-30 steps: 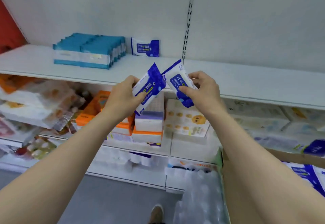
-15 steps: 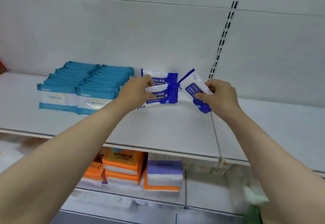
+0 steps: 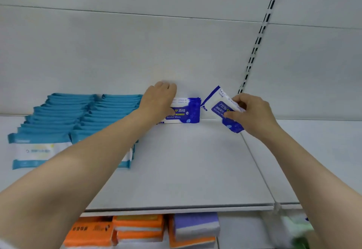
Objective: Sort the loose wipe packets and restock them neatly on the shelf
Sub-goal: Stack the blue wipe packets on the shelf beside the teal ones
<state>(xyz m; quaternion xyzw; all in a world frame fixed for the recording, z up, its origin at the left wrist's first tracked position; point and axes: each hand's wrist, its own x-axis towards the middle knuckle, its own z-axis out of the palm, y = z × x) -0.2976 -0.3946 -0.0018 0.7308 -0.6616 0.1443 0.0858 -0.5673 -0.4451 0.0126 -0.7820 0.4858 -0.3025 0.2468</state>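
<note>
Two rows of teal wipe packs [image 3: 78, 115] stand along the left of the shelf [image 3: 186, 170]. Just right of them the left hand [image 3: 159, 100] reaches to the back wall, its grip draped over a short upright row of blue alcohol wipe packets [image 3: 185, 110], apparently seating one there; whether it pinches the front packet I cannot tell. Further right, the right hand [image 3: 252, 113] holds a tilted blue packet [image 3: 221, 107] above the shelf, thumb and fingers clamped on its lower edge. Restocking seems underway; next this packet needs turning upright and sliding against the row.
</note>
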